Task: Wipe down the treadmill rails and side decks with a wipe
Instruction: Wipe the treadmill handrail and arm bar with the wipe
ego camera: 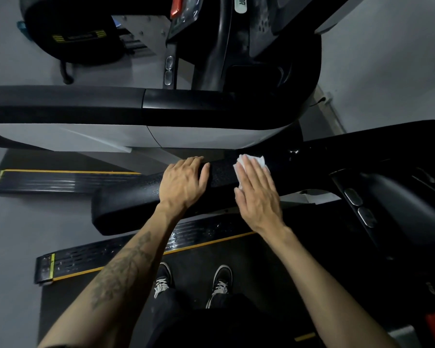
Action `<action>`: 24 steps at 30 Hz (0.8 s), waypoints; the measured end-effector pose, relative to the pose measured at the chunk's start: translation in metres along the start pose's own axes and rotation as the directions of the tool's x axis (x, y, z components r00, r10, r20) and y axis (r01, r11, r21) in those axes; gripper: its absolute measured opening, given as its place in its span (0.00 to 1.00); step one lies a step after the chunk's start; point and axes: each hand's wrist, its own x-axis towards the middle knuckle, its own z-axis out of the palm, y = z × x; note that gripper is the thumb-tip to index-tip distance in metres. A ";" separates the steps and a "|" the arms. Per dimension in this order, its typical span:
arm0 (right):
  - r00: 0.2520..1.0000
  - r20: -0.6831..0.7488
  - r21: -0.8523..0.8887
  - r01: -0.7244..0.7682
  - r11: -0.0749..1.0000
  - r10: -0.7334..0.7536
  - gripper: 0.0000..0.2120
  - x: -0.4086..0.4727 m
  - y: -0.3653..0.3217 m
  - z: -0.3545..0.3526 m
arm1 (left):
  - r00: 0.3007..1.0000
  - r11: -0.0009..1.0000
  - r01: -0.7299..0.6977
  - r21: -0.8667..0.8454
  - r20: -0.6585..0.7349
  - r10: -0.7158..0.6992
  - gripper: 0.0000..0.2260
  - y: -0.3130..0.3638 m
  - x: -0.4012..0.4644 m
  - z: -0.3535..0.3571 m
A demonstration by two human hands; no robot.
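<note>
A thick black textured treadmill rail runs from lower left to upper right in front of me. My left hand rests on top of it, fingers curled over its far edge. Just to the right, my right hand lies flat with straight fingers on a white wipe, pressing it against the rail. The wipe shows past my fingertips and at my thumb side. Below the rail lies the black ribbed side deck with a yellow edge stripe. My two black shoes stand on the belt.
A second treadmill stands beyond, with its own black rail, grey side panel and side deck. Console parts and metal grip sensors sit at the right. A black exercise machine stands on the grey floor at the far left.
</note>
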 end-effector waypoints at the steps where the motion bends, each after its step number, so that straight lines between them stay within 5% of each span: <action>1: 0.998 -0.010 -0.001 -0.065 0.998 0.065 0.28 0.005 -0.009 0.003 | 1.000 1.000 0.000 -0.003 0.000 0.000 0.24 0.000 0.000 0.000; 5: 0.982 -0.002 0.042 -0.188 0.981 0.188 0.29 0.020 -0.043 0.016 | 1.000 1.000 0.007 -0.006 0.005 -0.007 0.25 0.000 0.000 0.000; 11: 0.985 0.077 -0.006 0.157 0.988 -0.156 0.27 -0.009 0.004 -0.004 | 1.000 1.000 0.008 0.005 0.004 -0.008 0.24 0.000 -0.001 -0.002; 20: 0.963 0.089 -0.015 -0.255 0.967 0.255 0.34 0.040 -0.023 0.007 | 1.000 1.000 0.011 0.007 0.007 -0.011 0.26 0.000 -0.001 0.000; 24: 0.994 0.109 0.001 0.008 1.000 -0.008 0.30 0.020 -0.012 0.002 | 1.000 1.000 0.013 0.004 0.001 -0.013 0.24 0.000 -0.001 0.000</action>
